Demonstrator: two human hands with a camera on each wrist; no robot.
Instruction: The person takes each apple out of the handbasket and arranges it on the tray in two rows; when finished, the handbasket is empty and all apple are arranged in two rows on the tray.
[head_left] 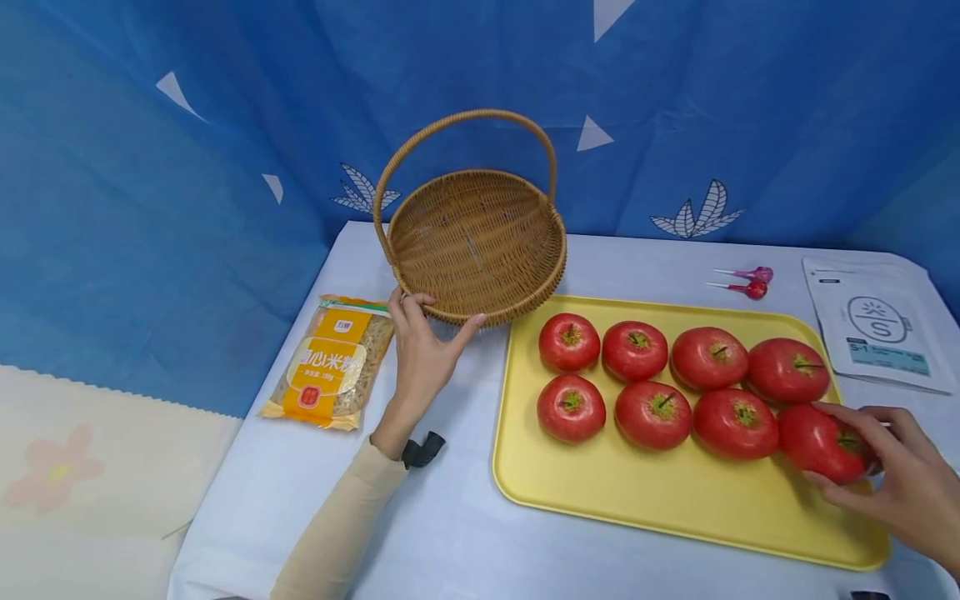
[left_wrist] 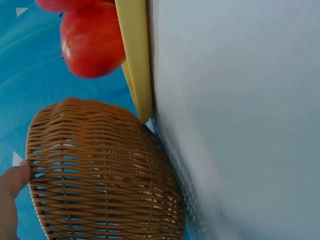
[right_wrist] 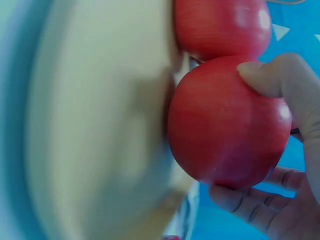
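Your right hand (head_left: pixel 896 471) curls around the red apple (head_left: pixel 821 443) at the near right end of the yellow tray (head_left: pixel 637 492), thumb on top and fingers under its side. This apple sits right beside another apple (head_left: pixel 735 423), so it could bump that one and make it roll. Your left hand (head_left: pixel 420 350) rests with spread fingers on the front rim of the woven basket (head_left: pixel 476 242), which stands on the bench (head_left: pixel 450 517) just behind the tray. If that hand slips, the light basket could slide or tip.
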